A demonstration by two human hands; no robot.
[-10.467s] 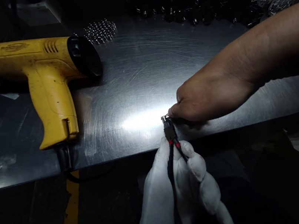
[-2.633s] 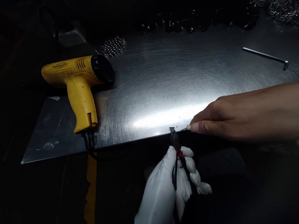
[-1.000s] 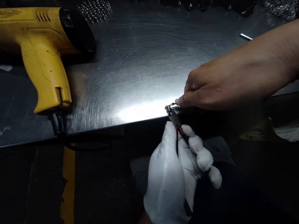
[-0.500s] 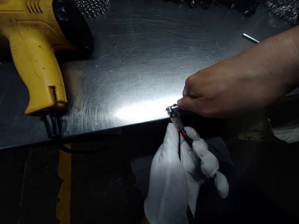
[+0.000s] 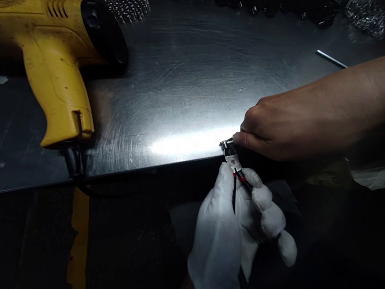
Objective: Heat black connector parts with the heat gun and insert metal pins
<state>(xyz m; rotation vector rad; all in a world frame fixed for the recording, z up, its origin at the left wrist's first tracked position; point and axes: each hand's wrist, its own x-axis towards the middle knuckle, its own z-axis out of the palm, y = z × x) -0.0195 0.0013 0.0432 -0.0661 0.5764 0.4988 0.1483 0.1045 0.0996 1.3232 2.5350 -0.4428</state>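
My left hand [image 5: 223, 231], in a white glove, is wrapped round the handles of small pliers [image 5: 233, 163] with dark and red grips. The pliers point up at the front edge of the metal table [image 5: 170, 94]. Between their jaws sits a small metal piece [image 5: 226, 144]. My bare right hand [image 5: 276, 127] comes from the right, its thumb and finger pinched on the right end of that small piece. The fingertips hide part of it.
A yellow heat gun [image 5: 55, 78] lies at the left, its cord hanging over the front edge. Small metal sleeves [image 5: 126, 7] stand at the back. A thin rod [image 5: 331, 59] lies beyond my right forearm. A heap of metal bits [image 5: 364, 12] is at the back right.
The whole view has shifted slightly. Both hands and the pliers appear a little lower and further right, and the pliers' jaws show more clearly. Both holds are unchanged.
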